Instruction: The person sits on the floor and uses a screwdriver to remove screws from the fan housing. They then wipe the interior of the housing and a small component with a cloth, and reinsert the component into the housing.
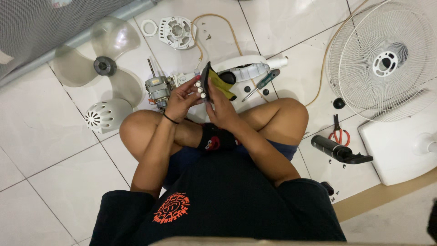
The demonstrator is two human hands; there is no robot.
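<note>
Black shirt nearest. Both hands above crossed knees: left hand (182,98) and right hand (221,107) closed round switch block (203,86). Motor (158,90) just left. Inspection step, likely; screwdriver (261,84) lies right, within reach.

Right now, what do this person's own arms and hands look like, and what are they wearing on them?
Both arms are bare from the short black sleeves down. The left hand has a thin black band round its wrist. The right hand has a wider black wristband with a red cartoon figure on it. No gloves or rings show. The black shirt carries a round orange print.
</note>
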